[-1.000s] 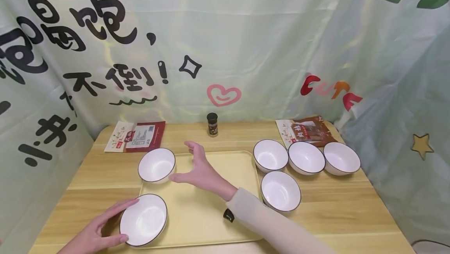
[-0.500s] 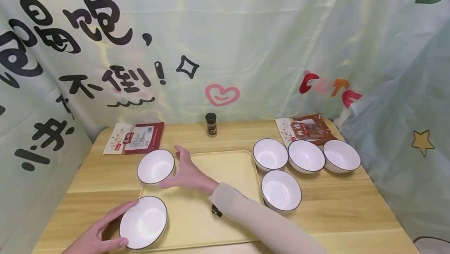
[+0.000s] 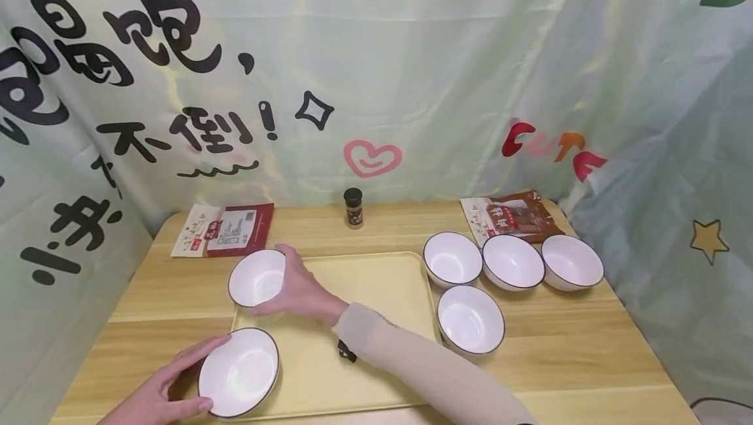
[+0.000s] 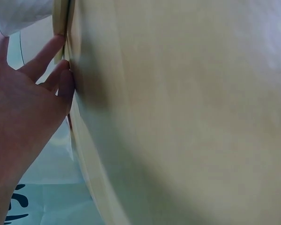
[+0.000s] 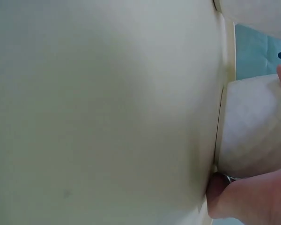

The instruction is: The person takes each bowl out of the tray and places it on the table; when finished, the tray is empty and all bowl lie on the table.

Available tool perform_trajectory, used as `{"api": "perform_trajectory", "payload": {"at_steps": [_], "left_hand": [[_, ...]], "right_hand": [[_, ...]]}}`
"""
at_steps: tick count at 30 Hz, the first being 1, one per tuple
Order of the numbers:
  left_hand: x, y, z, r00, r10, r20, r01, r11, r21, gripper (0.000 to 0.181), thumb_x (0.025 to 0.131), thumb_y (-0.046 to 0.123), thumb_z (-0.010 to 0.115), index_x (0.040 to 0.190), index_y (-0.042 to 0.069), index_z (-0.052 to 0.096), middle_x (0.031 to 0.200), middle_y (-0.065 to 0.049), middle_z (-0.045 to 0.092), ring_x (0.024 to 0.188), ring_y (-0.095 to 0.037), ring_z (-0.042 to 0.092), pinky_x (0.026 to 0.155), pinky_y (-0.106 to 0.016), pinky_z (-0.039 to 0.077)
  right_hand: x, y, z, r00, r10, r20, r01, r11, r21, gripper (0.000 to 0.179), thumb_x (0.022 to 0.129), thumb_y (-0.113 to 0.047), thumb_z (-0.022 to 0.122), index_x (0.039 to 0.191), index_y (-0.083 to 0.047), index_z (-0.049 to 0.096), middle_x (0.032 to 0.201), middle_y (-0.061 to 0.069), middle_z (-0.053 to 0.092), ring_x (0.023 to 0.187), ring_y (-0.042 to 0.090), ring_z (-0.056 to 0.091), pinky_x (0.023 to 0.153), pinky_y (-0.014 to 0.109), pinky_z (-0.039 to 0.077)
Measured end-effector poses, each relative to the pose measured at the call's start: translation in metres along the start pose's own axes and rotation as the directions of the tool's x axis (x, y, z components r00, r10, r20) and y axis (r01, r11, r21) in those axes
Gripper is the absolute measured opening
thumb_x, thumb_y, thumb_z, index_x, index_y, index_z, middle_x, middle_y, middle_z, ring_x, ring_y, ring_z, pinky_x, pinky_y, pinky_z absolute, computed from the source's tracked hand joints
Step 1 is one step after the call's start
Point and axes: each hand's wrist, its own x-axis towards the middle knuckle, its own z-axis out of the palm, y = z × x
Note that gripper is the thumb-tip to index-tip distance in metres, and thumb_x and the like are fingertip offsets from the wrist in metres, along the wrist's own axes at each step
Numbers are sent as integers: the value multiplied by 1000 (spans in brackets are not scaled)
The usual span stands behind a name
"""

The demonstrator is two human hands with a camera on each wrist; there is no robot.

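A white bowl with a dark rim (image 3: 240, 373) sits at the tray's near left corner. My left hand (image 3: 161, 389) grips its left side, the thumb low by the near rim and the fingers along the far rim. In the left wrist view, that bowl (image 4: 23, 15) shows only at the top corner, above my hand (image 4: 25, 105). Farther back, another white bowl (image 3: 254, 279) stands over the tray's far left corner. Around its right side curls my right hand (image 3: 302, 291), thumb on the near side. The right wrist view shows this bowl's outer wall (image 5: 255, 126) between thumb and fingers.
The pale yellow tray (image 3: 359, 281) lies on the wooden table (image 3: 559, 373). Several matching bowls (image 3: 470, 320) cluster at its right. Behind stand a black-capped spice jar (image 3: 354, 209), a red-and-white packet (image 3: 226, 231) on the left and a brown one (image 3: 512, 217) on the right.
My right hand has moved left from over the tray to the far left bowl and closed round its side. My left hand has stayed on the near bowl.
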Motion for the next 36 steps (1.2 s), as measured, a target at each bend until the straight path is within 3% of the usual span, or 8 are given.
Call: {"api": "perform_trajectory", "payload": {"at_steps": [3,14,30,36], "left_hand": [[-2,0,1,998,60,-23,-60,998,28,80,96,17,84,166,30,49,164,15,49,140,16,33,102,-24,40],[-1,1,6,983,177,-51,-178,984,-20,84,91,8,85,166,24,50,165,6,51,143,13,34,99,-3,22],[0,-1,6,982,182,-50,-184,982,-38,83,91,8,86,165,24,51,164,7,51,143,14,33,98,-2,20],[0,-1,4,973,221,-64,-223,974,-35,85,88,5,87,164,21,52,164,6,52,143,15,32,100,-2,21]], "right_hand": [[1,1,1,1000,-22,3,22,1000,21,128,67,-21,107,169,-19,28,148,-6,51,125,12,55,106,35,49],[2,1,0,999,-43,-20,43,999,-6,124,64,-23,109,165,-18,36,143,-7,56,121,10,57,102,32,51],[-3,-5,-7,994,-58,-95,53,997,-49,121,66,-32,108,163,-23,37,147,-5,56,123,11,58,102,33,53],[-7,-13,-12,990,-58,-128,53,998,-42,124,66,-32,108,165,-22,35,150,-5,54,124,12,57,103,35,53]]}}
